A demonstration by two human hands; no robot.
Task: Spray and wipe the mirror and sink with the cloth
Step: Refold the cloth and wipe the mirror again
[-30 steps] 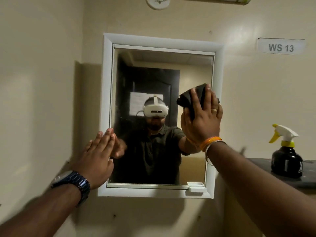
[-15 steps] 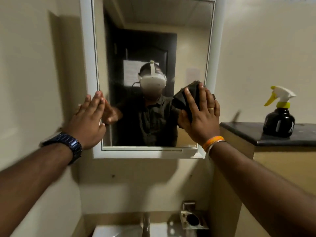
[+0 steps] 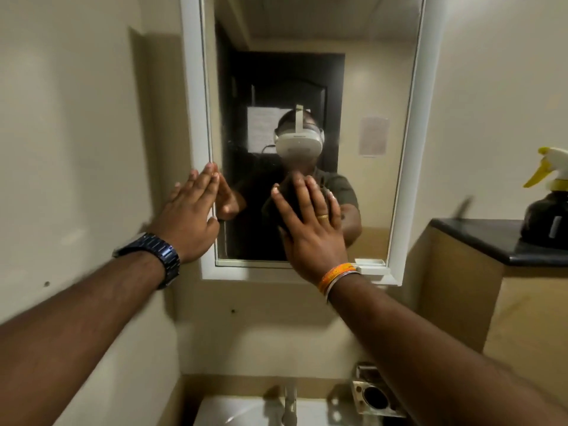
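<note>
A white-framed mirror (image 3: 378, 87) hangs on the cream wall above a white sink (image 3: 246, 412). My right hand (image 3: 310, 222) lies flat with straight fingers on the lower middle of the glass, pressing a dark cloth (image 3: 273, 207) against it; only the cloth's left edge shows past my fingers. My left hand (image 3: 190, 216) rests flat and open on the mirror's left frame, fingertips touching the glass edge. A black spray bottle (image 3: 547, 210) with a white and yellow trigger stands on a dark ledge (image 3: 479, 241) at the right, clear of both hands.
A metal tap (image 3: 289, 404) rises at the sink's back edge. A metal wall fitting (image 3: 373, 395) sits to the right of the tap. The side wall is close on the left, and a beige cabinet stands under the ledge at the right.
My right hand has slid the cloth from the mirror's right edge leftwards and down to the lower middle. The view has tipped downwards, bringing the sink and tap into sight. My left hand stays on the frame.
</note>
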